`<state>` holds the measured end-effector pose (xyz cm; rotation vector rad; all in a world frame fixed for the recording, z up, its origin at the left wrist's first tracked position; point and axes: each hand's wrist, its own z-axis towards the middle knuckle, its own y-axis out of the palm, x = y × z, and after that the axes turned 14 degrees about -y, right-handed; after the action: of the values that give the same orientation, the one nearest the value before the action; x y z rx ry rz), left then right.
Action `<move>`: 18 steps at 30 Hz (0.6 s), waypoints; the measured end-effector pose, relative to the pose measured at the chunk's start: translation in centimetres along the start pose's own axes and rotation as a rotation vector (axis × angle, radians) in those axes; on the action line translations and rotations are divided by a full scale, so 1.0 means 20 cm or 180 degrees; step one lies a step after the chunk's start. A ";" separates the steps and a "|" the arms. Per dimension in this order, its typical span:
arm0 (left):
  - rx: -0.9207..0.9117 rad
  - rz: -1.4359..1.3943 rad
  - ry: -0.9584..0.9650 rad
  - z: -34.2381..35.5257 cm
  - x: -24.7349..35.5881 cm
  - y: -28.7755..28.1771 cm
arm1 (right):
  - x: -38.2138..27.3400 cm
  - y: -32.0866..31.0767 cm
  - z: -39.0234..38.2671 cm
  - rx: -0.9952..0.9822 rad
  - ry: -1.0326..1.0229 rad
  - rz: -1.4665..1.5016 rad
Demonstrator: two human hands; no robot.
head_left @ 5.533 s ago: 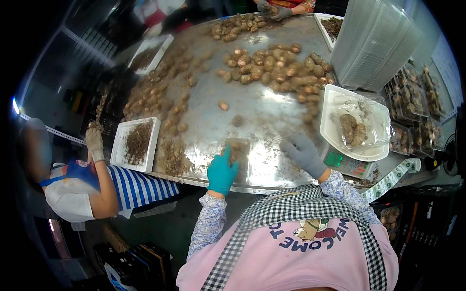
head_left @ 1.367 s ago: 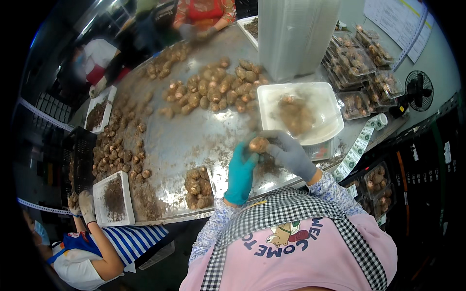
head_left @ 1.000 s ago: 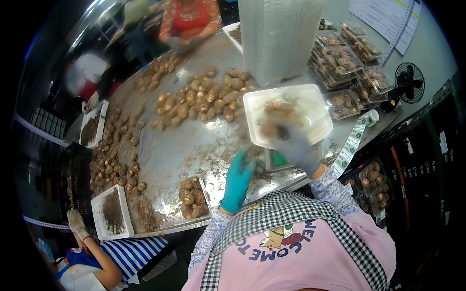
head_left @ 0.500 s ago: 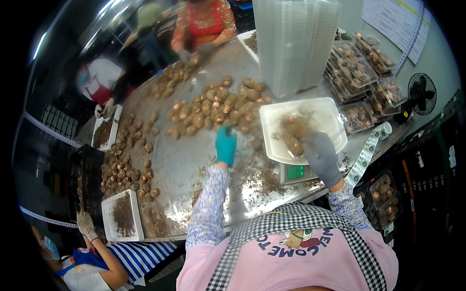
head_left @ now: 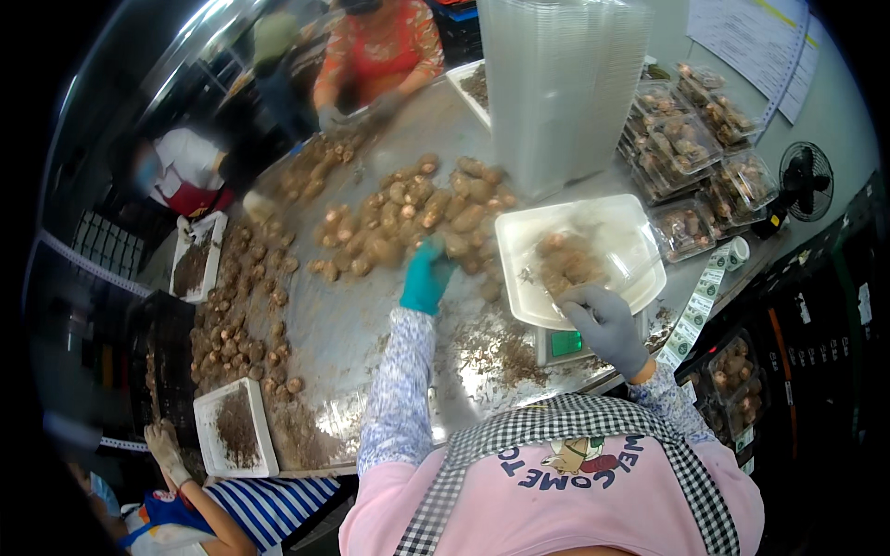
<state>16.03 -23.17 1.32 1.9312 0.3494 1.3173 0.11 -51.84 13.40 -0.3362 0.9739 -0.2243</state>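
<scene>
My left hand (head_left: 426, 278), in a teal glove, reaches to the near edge of a pile of brown taro corms (head_left: 408, 208). Its fingertips are blurred against the corms, so I cannot tell whether they grip one. Gloved in grey, my right hand (head_left: 604, 326) pinches the near rim of a clear plastic box (head_left: 623, 258). Several corms (head_left: 567, 259) lie in that box, somewhat smeared by motion. The box sits inside a white tray (head_left: 514, 287), which rests on a scale (head_left: 564, 343) with a green display.
A tall stack of clear boxes (head_left: 565, 93) stands behind the tray. Filled boxes (head_left: 681, 139) are piled at right, near a label roll (head_left: 695, 306) and a black fan (head_left: 805, 181). More corms (head_left: 236, 315) and a dirt-filled white tray (head_left: 264, 435) lie left. Co-workers stand around the table.
My left hand has shifted slightly left, its fingers now extending toward the pile. My right hand has drawn back from over the corms to the box's near rim.
</scene>
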 end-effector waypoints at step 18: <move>0.0280 -0.0877 -0.0242 -0.75 -0.47 0.80 | -0.07 0.18 0.03 -0.0496 -0.0996 -0.0159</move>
<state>-4.10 -33.06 9.13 1.9192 0.6202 1.0618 -0.08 -47.91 13.39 -0.5225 0.6753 -0.1359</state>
